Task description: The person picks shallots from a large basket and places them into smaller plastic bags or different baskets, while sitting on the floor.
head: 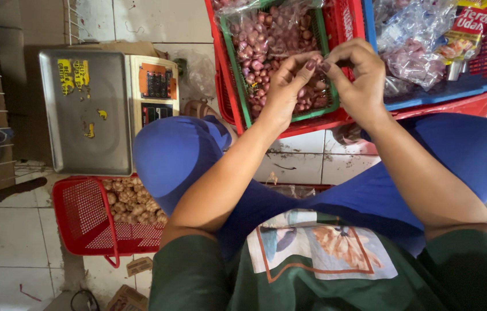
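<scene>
Hands pinch something small over a basket of shallots

Fingertips of both hands meet above a green basket (243, 86), a shallow plastic tray with slotted walls. The left hand (286, 86) has its thumb and forefinger pressed together, nails dark and glossy, the other fingers curled loosely. The right hand (358, 78) mirrors it, its thumb and forefinger closed against those of the left. Whatever sits between the 4 fingertips is too small and too hidden to make out, so what they have hold of cannot be told.

Directly under the hands lie the shallots (263, 55), small rounded bulbs with shiny purple-pink skins, heaped in the green basket and partly draped with crinkled clear plastic. That basket sits inside a larger red crate (226, 75) of ribbed plastic. Beside it to the right, a blue crate (445, 92) holds knotted clear bags (413, 60) and a red and yellow printed packet (468, 29).

Further left on the floor stands a scale (108, 109) with a flat, dull steel pan and a cream body with a keypad. Near it, by the person's knee, a red mesh basket (82, 216) contains pale, knobbly garlic bulbs (134, 201) with papery skins. The floor (7, 242) is white square tile, scuffed and stained. The person wears smooth blue trousers and a dark green shirt.
</scene>
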